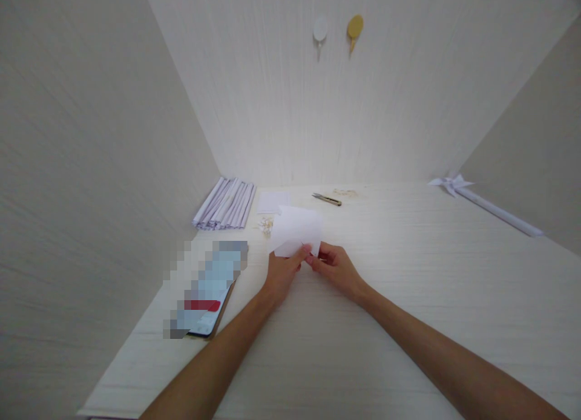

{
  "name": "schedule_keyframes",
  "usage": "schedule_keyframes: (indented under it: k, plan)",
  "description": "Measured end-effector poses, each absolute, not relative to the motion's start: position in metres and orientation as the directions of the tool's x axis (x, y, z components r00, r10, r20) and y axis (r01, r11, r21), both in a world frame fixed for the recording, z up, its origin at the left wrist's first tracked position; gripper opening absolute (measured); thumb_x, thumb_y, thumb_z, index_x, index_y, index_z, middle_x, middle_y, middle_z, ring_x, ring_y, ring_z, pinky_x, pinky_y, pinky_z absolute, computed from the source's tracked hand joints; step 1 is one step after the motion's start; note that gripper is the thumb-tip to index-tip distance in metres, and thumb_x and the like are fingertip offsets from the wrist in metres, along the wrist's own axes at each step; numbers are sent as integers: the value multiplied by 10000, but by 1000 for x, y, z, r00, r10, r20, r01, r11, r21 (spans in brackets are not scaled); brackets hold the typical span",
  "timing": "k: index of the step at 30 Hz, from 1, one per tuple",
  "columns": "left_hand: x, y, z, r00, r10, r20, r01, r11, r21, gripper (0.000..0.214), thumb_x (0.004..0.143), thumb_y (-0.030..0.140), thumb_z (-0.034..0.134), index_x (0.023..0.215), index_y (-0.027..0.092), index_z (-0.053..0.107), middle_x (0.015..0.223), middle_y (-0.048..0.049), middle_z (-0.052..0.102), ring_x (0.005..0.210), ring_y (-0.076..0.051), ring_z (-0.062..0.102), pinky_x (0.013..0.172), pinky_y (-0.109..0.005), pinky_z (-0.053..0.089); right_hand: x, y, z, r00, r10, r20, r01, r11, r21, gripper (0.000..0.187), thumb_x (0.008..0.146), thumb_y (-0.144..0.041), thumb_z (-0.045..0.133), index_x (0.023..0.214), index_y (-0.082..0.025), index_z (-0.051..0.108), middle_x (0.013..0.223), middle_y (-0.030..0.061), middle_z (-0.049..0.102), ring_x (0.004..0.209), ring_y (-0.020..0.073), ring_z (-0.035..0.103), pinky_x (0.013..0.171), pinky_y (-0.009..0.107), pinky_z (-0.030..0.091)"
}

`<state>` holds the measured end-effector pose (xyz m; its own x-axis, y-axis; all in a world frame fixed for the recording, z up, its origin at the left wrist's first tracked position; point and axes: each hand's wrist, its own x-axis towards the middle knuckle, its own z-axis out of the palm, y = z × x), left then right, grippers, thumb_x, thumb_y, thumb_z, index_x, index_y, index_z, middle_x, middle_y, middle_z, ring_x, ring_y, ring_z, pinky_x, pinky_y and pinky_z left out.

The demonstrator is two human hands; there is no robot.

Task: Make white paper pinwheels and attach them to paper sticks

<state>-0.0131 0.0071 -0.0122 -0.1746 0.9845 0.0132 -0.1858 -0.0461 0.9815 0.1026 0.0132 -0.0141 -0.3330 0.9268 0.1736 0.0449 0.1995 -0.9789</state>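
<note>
The white sheet [296, 226] is held up at the middle of the scene, just above the table [408, 347]. The left hand [284, 273] grips its near edge, thumb laid over the paper and fingers curled underneath, with hardly any gap between them. The right hand [338, 267] has thumb and fingers drawn together in a pinch at the near right corner, the fingertips of both hands meeting; the exact spot pinched is too small to make out. The fingers under the sheet are hidden, and both forearms are cut off at the near edge of the view.

To the left lies a phone [211, 287], its screen mostly pixelated, so any writing is unreadable; a red patch shows toward its near end. Beyond it, rolled paper tubes [224, 205] lie side by side at the far left. A flat paper piece [273, 201] and pale scraps [265, 226] sit behind the sheet, partly covered by it. Small snips [327, 199] lie farther off, near faint, blurred strands [345, 192]. At the far right rests a paper tube with a folded, pointed head [497, 211].
</note>
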Motion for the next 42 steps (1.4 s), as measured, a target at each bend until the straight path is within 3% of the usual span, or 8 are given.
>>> schedule_keyframes:
  k: [9, 16, 19, 29, 42]
  plan:
    - [-28, 19, -10, -238, 970, -45, -335, -39, 941, 219, 569, 332, 647, 680, 152, 591, 662, 14, 574, 508, -53, 452, 396, -156, 305, 104, 15, -18, -216, 968, 129, 54, 144, -988, 219, 660, -324, 563, 545, -169, 460, 445, -58, 406, 407, 74, 375, 409, 218, 280]
    - [-28, 19, -15, -160, 987, -8, -218, -27, 976, 188, 541, 302, 670, 604, 131, 622, 555, 13, 567, 491, -62, 448, 445, -177, 335, 107, 21, -17, -45, 999, -23, -321, -36, -946, 208, 578, -319, 633, 607, -171, 489, 482, -63, 432, 416, 57, 369, 378, 189, 265]
    - [-25, 17, -16, -104, 993, -45, -206, 23, 978, 205, 511, 294, 688, 606, 120, 635, 566, -13, 603, 497, -85, 478, 455, -199, 347, 107, 22, -15, -25, 999, -43, -403, -49, -914, 241, 544, -325, 660, 595, -171, 483, 490, -66, 419, 423, 53, 362, 363, 180, 242]
    - [-21, 14, -13, -93, 992, -82, -300, 51, 953, 190, 503, 260, 692, 608, 121, 615, 569, -12, 596, 554, -115, 507, 495, -220, 368, 104, 16, -16, -261, 963, 68, -130, 35, -991, 288, 653, -399, 560, 510, -158, 491, 449, -40, 459, 409, 64, 381, 422, 218, 299]
    - [-20, 13, -11, -104, 990, -96, -313, 59, 948, 191, 474, 245, 706, 586, 118, 618, 546, -1, 594, 473, -83, 464, 443, -207, 332, 103, 16, -16, -298, 952, 66, -74, 45, -996, 191, 637, -314, 583, 537, -160, 530, 435, -59, 444, 415, 65, 363, 431, 217, 276]
